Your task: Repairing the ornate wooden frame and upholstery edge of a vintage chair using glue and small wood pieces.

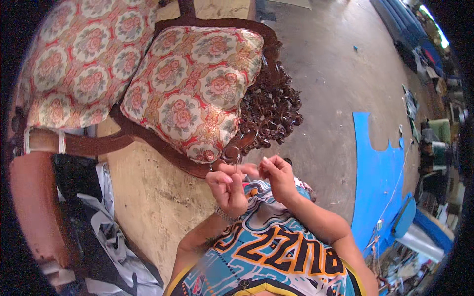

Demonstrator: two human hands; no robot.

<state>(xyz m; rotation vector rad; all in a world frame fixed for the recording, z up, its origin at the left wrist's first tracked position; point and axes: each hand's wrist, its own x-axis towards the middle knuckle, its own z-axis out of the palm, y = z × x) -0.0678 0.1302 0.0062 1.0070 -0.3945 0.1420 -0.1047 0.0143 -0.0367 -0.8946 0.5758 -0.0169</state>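
Note:
In front of my chest, my left hand (pixel 228 191) is closed in a pinch around a thin, pale, needle-like piece (pixel 236 165) that points upward. Just to its right is my right hand (pixel 280 178), thumb and fingertips pressed together; anything between them is too fine to make out. Both hands are close to the scrolled end of a carved dark wood chair frame (pixel 160 152). A floral padded panel (pixel 195 84) in red, cream and grey is set in that frame, and ornate carving (pixel 274 106) runs along its right side.
A second floral cushion section (pixel 81 64) joins at the left. Bare plywood (pixel 143 192) lies under the frame. Dark and white cloth (pixel 106 224) is bunched at lower left. Blue sheet material (pixel 377 172) covers part of the concrete floor (pixel 331 74); clutter lines the right edge.

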